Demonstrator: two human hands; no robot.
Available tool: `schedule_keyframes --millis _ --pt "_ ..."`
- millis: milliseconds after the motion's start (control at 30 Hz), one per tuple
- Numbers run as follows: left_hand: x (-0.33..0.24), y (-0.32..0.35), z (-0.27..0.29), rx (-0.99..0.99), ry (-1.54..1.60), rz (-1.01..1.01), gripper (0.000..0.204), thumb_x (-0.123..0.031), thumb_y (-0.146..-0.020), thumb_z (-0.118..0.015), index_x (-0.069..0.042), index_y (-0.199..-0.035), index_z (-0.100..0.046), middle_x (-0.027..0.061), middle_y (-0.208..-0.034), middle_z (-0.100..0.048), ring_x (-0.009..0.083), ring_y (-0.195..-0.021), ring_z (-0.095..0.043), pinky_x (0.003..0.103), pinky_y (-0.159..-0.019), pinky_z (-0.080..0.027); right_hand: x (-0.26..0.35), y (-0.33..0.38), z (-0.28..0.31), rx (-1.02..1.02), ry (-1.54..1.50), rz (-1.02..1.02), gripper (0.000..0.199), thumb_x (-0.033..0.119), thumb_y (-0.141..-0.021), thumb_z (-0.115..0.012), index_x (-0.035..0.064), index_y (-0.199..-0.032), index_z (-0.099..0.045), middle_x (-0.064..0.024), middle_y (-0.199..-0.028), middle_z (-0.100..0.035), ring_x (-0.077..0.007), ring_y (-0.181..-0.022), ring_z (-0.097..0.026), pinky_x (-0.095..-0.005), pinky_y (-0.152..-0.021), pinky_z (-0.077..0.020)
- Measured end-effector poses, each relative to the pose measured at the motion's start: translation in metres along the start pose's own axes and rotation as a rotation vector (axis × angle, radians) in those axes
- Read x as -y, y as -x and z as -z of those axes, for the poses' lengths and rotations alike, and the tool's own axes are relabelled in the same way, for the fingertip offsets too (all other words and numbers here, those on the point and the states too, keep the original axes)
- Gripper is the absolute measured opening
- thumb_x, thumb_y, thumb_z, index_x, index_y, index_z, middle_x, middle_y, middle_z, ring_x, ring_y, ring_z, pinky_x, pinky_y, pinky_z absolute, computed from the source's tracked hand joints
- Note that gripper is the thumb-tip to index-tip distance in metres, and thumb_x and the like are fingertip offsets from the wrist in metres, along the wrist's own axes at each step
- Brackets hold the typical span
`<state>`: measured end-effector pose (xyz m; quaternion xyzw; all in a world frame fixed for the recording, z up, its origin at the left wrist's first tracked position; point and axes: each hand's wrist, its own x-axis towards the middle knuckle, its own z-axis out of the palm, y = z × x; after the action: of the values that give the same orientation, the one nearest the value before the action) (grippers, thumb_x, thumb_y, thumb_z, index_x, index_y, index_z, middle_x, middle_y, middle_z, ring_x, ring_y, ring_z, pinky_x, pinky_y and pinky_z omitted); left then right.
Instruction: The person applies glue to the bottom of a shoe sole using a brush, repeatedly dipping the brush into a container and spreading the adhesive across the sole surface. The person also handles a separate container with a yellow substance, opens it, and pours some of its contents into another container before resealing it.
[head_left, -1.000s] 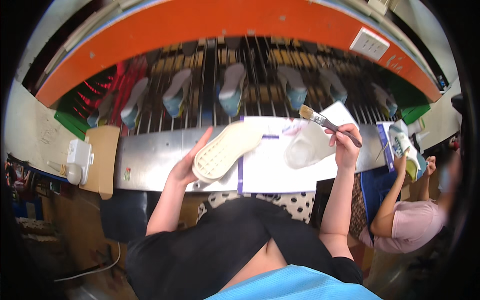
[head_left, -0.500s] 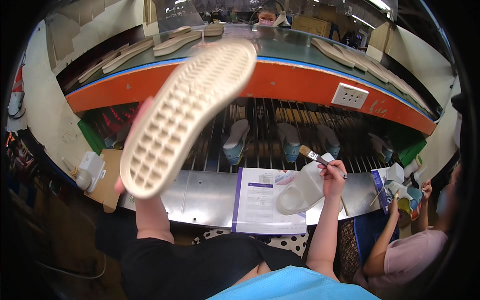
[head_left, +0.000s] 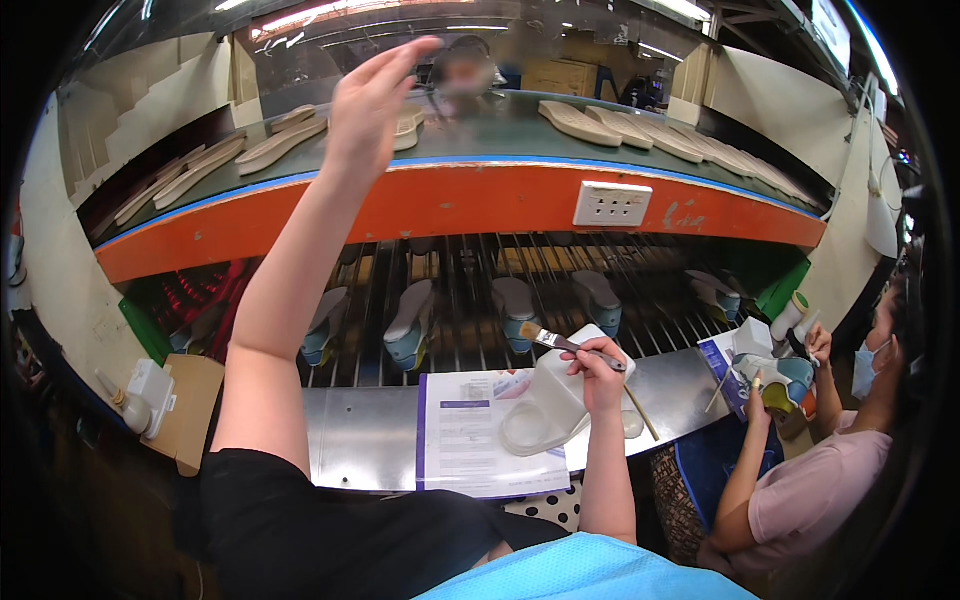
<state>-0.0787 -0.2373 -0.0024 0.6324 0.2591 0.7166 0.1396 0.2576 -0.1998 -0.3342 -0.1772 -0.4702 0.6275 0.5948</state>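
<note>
My left hand (head_left: 368, 115) is raised above the green upper belt (head_left: 480, 125), its fingers stretched out and holding nothing. Beside it, partly covered by the hand, a cream shoe sole (head_left: 409, 130) lies on the belt. My right hand (head_left: 600, 375) grips a flat paintbrush (head_left: 562, 345) by its dark handle, bristles pointing left. The brush is over a cut-open white plastic jug (head_left: 562, 388). That jug rests on a printed sheet (head_left: 465, 445) on the metal ledge (head_left: 350, 425).
More cream soles (head_left: 655, 135) lie along the belt. Grey-and-blue shoe uppers (head_left: 410, 325) sit on the lower roller rack. An orange beam (head_left: 450, 200) bears a white socket panel (head_left: 613, 204). To the right, a masked co-worker (head_left: 800, 480) holds a shoe (head_left: 795, 380).
The cream sole that my left hand held up is out of that hand, which has moved up and forward over the belt. My right hand still holds the brush. The view has shifted.
</note>
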Motion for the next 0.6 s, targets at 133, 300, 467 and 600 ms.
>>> schedule_keyframes --millis 133,300,467,600 --pt "0.043 -0.046 -0.067 0.304 -0.225 0.153 0.044 -0.039 -0.106 -0.051 -0.004 -0.122 -0.073 0.0164 -0.144 -0.058 0.0266 -0.142 -0.045 0.050 -0.122 -0.025 0.002 0.001 -0.002 0.013 -0.005 -0.015 0.008 -0.001 -0.086 -0.065 -0.0009 -0.094 -0.064 -0.0198 -0.087 -0.074 -0.0187 -0.067 -0.068 -0.0284 -0.066 -0.0542" --pt "0.132 -0.078 -0.161 0.667 -0.887 0.049 0.056 -0.047 -0.102 -0.053 -0.006 -0.139 -0.061 0.0206 -0.160 -0.037 0.0362 -0.152 -0.028 0.046 -0.123 -0.027 0.002 0.001 -0.002 -0.007 -0.008 -0.017 0.009 0.000 -0.086 -0.066 -0.0008 -0.095 -0.064 -0.0189 -0.087 -0.074 -0.0175 -0.067 -0.067 -0.0288 -0.066 -0.0549" --pt "0.200 -0.081 -0.207 0.913 -1.100 0.037 0.067 -0.046 -0.097 -0.058 -0.006 -0.150 -0.045 0.0213 -0.155 -0.043 0.0353 -0.146 -0.038 0.043 -0.118 -0.035 0.001 0.000 -0.001 -0.013 0.019 -0.018 0.010 0.001 -0.086 -0.067 -0.0007 -0.096 -0.064 -0.0176 -0.088 -0.074 -0.0172 -0.069 -0.067 -0.0294 -0.067 -0.0549" --pt "0.187 -0.079 -0.196 0.807 -1.251 0.040 0.056 -0.047 -0.094 -0.062 -0.005 -0.130 -0.063 0.0172 -0.130 -0.066 0.0328 -0.124 -0.061 0.044 -0.102 -0.049 0.002 0.000 -0.003 -0.031 0.020 -0.035 0.009 0.000 -0.088 -0.064 -0.0005 -0.097 -0.064 -0.0190 -0.087 -0.074 -0.0185 -0.068 -0.068 -0.0292 -0.067 -0.0557"
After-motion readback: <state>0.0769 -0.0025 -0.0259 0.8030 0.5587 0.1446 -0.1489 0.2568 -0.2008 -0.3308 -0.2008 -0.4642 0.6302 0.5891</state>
